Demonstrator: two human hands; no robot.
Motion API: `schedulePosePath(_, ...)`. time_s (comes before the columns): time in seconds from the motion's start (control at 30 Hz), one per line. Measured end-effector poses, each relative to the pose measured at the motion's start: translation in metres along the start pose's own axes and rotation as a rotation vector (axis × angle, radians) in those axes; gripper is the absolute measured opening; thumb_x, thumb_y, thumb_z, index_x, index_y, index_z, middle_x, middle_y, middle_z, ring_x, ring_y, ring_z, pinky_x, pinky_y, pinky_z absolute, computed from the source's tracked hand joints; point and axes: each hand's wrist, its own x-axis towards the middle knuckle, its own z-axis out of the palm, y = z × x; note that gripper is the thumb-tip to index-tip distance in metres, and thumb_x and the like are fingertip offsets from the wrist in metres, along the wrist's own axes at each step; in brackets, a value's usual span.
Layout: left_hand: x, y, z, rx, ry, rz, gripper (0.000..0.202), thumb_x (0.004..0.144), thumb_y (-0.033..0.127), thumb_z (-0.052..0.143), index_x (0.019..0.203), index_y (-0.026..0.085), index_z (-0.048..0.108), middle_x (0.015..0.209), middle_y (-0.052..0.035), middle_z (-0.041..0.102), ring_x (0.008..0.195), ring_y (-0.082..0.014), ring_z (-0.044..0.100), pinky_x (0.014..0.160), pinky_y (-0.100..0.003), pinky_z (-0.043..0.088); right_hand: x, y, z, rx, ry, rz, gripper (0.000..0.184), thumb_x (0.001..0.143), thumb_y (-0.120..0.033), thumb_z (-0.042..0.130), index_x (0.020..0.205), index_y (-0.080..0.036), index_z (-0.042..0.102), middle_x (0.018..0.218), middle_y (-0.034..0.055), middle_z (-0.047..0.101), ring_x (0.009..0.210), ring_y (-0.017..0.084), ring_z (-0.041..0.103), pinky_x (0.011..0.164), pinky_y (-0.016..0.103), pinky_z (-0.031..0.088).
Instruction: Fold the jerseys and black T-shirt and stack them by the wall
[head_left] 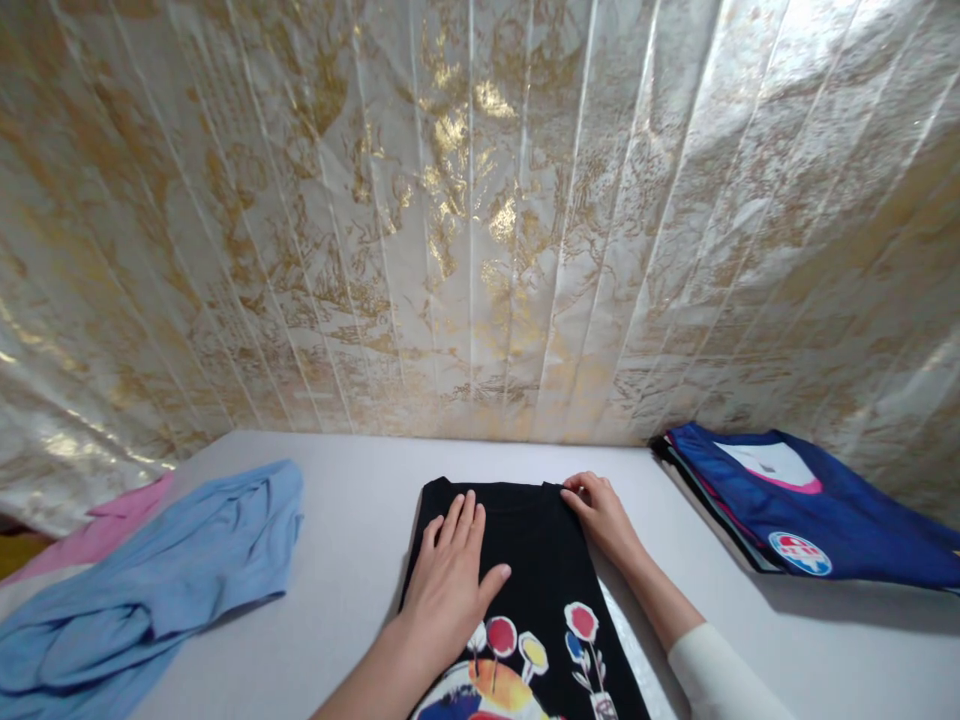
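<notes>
A black T-shirt [540, 560] with a colourful flower print lies folded in a long strip on the white table, its neck end away from me. Flat on its upper left part rests my left hand [457, 570], fingers stretched out and thumb apart. At the far right corner of the shirt, my right hand [600, 510] pinches the black cloth between thumb and fingers. The shirt's near end runs out of the bottom of the view, and my left forearm covers part of the print.
On the right stands a stack of folded clothes with a blue jersey [720, 500] on top. Crumpled light blue cloth [195, 570] lies at the left, with pink cloth [112, 520] behind it. A shiny gold-patterned curtain [480, 220] hangs along the back edge of the white table [345, 560].
</notes>
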Motion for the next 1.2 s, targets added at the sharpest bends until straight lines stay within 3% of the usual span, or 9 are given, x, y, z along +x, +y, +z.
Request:
schedulePosePath(0.17, 0.000, 0.002, 0.015, 0.012, 0.028, -0.021, 0.066, 0.094, 0.050, 0.042, 0.147, 0.012, 0.030, 0.154, -0.0145, 0.013, 0.143, -0.0309, 0.013, 0.112, -0.051, 0.024, 0.010, -0.004, 0.004, 0.031, 0.010, -0.042, 0.019, 0.086, -0.037, 0.048, 0.084, -0.022, 0.059, 0.087, 0.0043, 0.063, 0.086, 0.022, 0.053, 0.081, 0.036, 0.041)
schedulePosePath(0.3, 0.001, -0.002, 0.023, 0.013, 0.078, -0.039, 0.065, 0.095, 0.052, 0.037, 0.147, 0.013, 0.030, 0.154, -0.0152, 0.015, 0.143, -0.0310, 0.015, 0.110, -0.052, 0.026, 0.015, 0.003, 0.012, 0.020, -0.025, -0.006, 0.015, 0.083, -0.031, 0.049, 0.077, -0.022, 0.060, 0.077, 0.0039, 0.063, 0.079, 0.023, 0.052, 0.078, 0.038, 0.041)
schedulePosePath(0.47, 0.000, -0.002, 0.022, 0.002, 0.053, -0.038, 0.061, 0.095, 0.048, 0.039, 0.145, 0.014, 0.034, 0.155, -0.0130, 0.017, 0.143, -0.0309, 0.015, 0.110, -0.051, 0.025, 0.018, 0.004, 0.013, 0.055, -0.053, -0.047, 0.012, 0.082, -0.029, 0.052, 0.083, -0.022, 0.062, 0.101, 0.0062, 0.064, 0.099, 0.023, 0.053, 0.090, 0.038, 0.039)
schedulePosePath(0.53, 0.004, 0.000, 0.016, -0.016, 0.026, -0.033, 0.062, 0.092, 0.044, 0.046, 0.145, 0.014, 0.034, 0.155, -0.0130, 0.019, 0.143, -0.0309, 0.015, 0.111, -0.050, 0.024, 0.018, 0.002, 0.012, 0.076, -0.072, -0.052, 0.012, 0.083, -0.028, 0.051, 0.084, -0.022, 0.061, 0.095, 0.0048, 0.065, 0.094, 0.022, 0.055, 0.086, 0.036, 0.042)
schedulePosePath(0.67, 0.029, 0.013, 0.002, -0.109, 0.096, 0.063, 0.047, 0.089, 0.031, 0.055, 0.133, 0.016, 0.049, 0.145, -0.0108, 0.042, 0.136, -0.0280, 0.032, 0.108, -0.044, 0.028, 0.017, 0.000, 0.011, 0.092, -0.063, -0.024, 0.013, 0.084, -0.029, 0.049, 0.083, -0.022, 0.060, 0.083, 0.0030, 0.063, 0.085, 0.021, 0.057, 0.079, 0.035, 0.044)
schedulePosePath(0.77, 0.059, 0.029, -0.002, -0.163, 0.172, 0.102, 0.034, 0.090, 0.033, 0.054, 0.121, 0.018, 0.056, 0.126, -0.0083, 0.058, 0.119, -0.0253, 0.047, 0.100, -0.039, 0.035, 0.016, -0.001, 0.010, 0.104, -0.037, -0.016, 0.015, 0.085, -0.031, 0.048, 0.084, -0.022, 0.060, 0.084, 0.0034, 0.063, 0.086, 0.021, 0.057, 0.079, 0.035, 0.044)
schedulePosePath(0.97, 0.116, 0.051, 0.017, -0.202, 0.206, 0.053, 0.024, 0.093, 0.038, 0.051, 0.104, 0.019, 0.061, 0.109, -0.0070, 0.064, 0.106, -0.0248, 0.053, 0.090, -0.038, 0.037, 0.018, -0.003, 0.010, 0.128, -0.021, -0.020, 0.014, 0.084, -0.030, 0.049, 0.083, -0.023, 0.060, 0.079, 0.0028, 0.062, 0.081, 0.021, 0.056, 0.076, 0.035, 0.045)
schedulePosePath(1.1, 0.132, 0.052, 0.026, -0.218, 0.198, 0.051, 0.018, 0.092, 0.034, 0.055, 0.103, 0.021, 0.061, 0.105, -0.0053, 0.064, 0.104, -0.0237, 0.053, 0.087, -0.037, 0.037, 0.014, -0.004, 0.006, 0.144, 0.015, 0.014, 0.016, 0.082, -0.026, 0.047, 0.091, -0.022, 0.059, 0.091, 0.0049, 0.062, 0.087, 0.022, 0.056, 0.081, 0.037, 0.045)
schedulePosePath(1.2, 0.137, 0.053, 0.027, -0.228, 0.176, 0.106, 0.018, 0.090, 0.037, 0.058, 0.102, 0.024, 0.062, 0.105, -0.0039, 0.063, 0.105, -0.0235, 0.052, 0.088, -0.037, 0.035, -0.010, -0.012, -0.006, 0.164, 0.008, 0.068, 0.021, 0.084, -0.026, 0.043, 0.100, -0.021, 0.056, 0.093, 0.0053, 0.062, 0.082, 0.020, 0.058, 0.077, 0.035, 0.047)
